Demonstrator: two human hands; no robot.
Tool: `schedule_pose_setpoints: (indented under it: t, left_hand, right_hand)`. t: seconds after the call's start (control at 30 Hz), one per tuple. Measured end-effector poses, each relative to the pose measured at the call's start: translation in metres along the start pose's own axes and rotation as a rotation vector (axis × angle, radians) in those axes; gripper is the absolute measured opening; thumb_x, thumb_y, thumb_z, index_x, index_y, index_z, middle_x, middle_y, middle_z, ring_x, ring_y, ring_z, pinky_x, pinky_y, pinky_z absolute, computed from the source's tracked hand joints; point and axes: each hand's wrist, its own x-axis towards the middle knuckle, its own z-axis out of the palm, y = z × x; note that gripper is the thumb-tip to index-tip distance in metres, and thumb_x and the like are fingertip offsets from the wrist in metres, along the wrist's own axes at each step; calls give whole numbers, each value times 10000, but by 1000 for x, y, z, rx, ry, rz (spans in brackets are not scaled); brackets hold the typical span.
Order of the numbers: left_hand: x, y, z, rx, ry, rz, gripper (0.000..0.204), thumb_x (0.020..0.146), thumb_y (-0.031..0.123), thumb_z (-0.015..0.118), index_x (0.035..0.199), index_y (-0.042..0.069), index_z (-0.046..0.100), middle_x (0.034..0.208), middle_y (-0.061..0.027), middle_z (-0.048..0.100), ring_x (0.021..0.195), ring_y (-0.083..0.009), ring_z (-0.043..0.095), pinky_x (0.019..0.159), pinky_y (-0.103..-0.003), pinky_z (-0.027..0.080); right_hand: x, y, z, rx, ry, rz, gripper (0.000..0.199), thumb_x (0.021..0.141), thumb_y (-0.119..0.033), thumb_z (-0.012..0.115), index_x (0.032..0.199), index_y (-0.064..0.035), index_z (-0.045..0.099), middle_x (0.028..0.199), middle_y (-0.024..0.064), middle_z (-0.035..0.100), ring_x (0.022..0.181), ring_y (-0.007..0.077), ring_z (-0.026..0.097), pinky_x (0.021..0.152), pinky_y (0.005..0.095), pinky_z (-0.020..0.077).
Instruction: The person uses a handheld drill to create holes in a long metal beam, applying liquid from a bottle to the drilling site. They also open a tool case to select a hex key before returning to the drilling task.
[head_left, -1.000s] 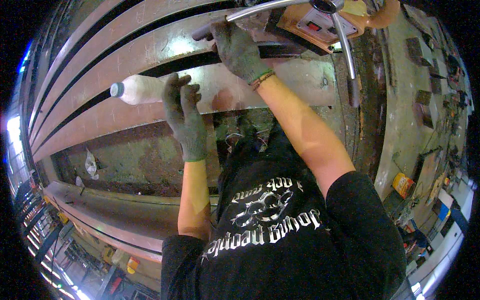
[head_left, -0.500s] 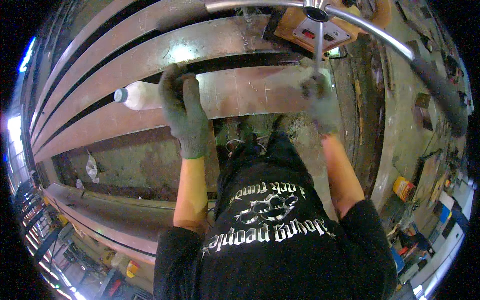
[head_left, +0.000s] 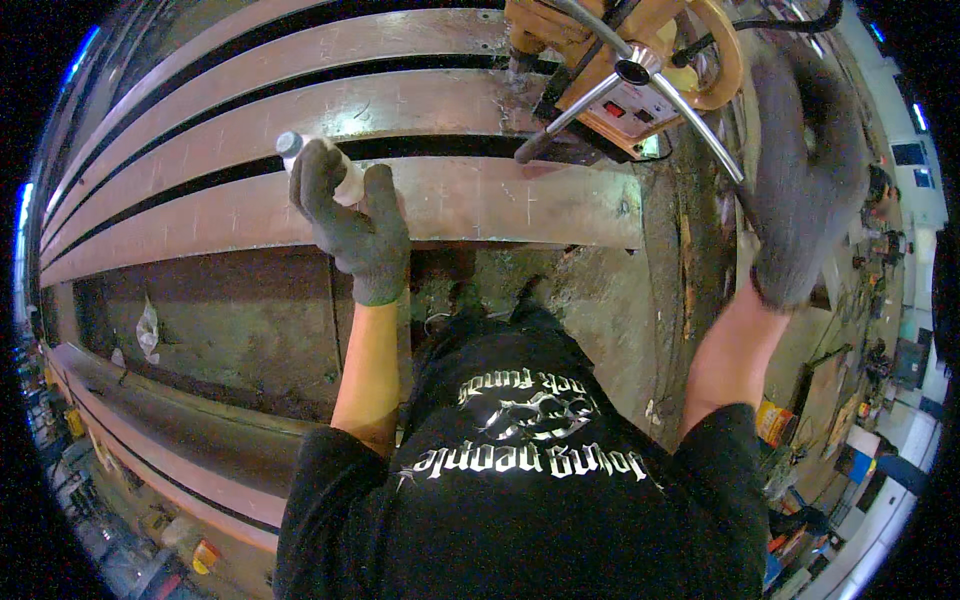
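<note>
My left hand [head_left: 360, 235], in a grey knitted glove, is wrapped round a white plastic bottle [head_left: 350, 186]. The bottle tilts up to the left, and its blue-grey cap [head_left: 289, 143] sticks out past the fingers. Over at the right, my gloved right hand [head_left: 805, 195] is raised and smeared by motion, beside a spoked feed handle [head_left: 715, 145]. Whether its fingers touch the handle's dark grip I cannot tell. The handle's hub joins a yellow drilling machine [head_left: 590, 75] with a small control panel [head_left: 627, 110].
Long brown steel beams with dark slots between them [head_left: 450, 195] run across in front of me. A crumpled clear plastic bag [head_left: 148, 328] lies low on the left. A yellow and red container [head_left: 772, 423] and scattered tools are on the floor at right.
My right hand has swung right and up, and the handle spokes have turned. The left hand has tipped the bottle from nearly level to cap-up. The view has shifted slightly.
</note>
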Motion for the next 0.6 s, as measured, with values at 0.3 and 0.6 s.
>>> schedule_pose_setpoints:
  t: [0.3,0.6]
  left_hand:
    - [-33,-83,-11,224,18,-249,1200,737,325,961,1606,-75,236,1613,-283,353,1513,-428,335,1251,-509,300]
    - [-24,-132,-3,49,-196,-588,1026,721,366,975,1520,85,397,1355,-169,649,1232,-330,649,1008,-461,527]
  right_hand:
    - [93,-118,171,6,-879,-476,737,1014,-674,540,1138,21,752,1159,218,745,1106,344,704,977,450,532]
    - [78,-127,168,-67,-881,-499,660,1011,-620,567,1144,-3,759,1185,206,745,1104,341,704,985,465,532]
